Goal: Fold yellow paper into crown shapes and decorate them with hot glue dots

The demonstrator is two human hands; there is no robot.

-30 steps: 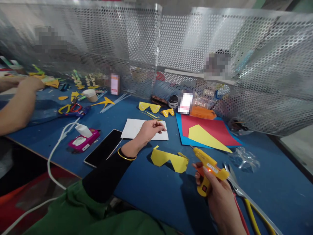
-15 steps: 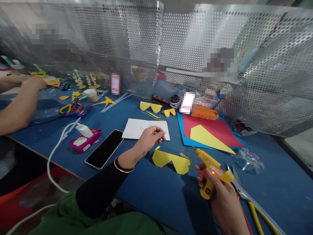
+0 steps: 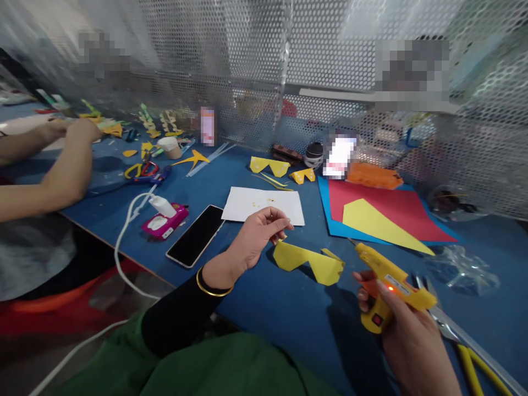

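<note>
My right hand grips a yellow hot glue gun by its handle, a red light glowing on its side. The nozzle points left and away from me. My left hand has thumb and fingertips pinched together; whatever is between them is too small to make out. It hovers by the near edge of a white sheet that has tiny specks on it. Just right of those fingers lies a yellow paper glasses shape with folded side arms, its left end partly behind the fingertips.
Red paper, blue paper and a yellow piece lie back right, near a clear plastic bag and scissors. A black phone and magenta socket are left. A co-worker's arms work far left. A perforated metal screen stands behind.
The view has shifted, so the scene sits farther right and higher. My left hand has come slightly nearer the yellow paper glasses. The glue gun stays in my right hand.
</note>
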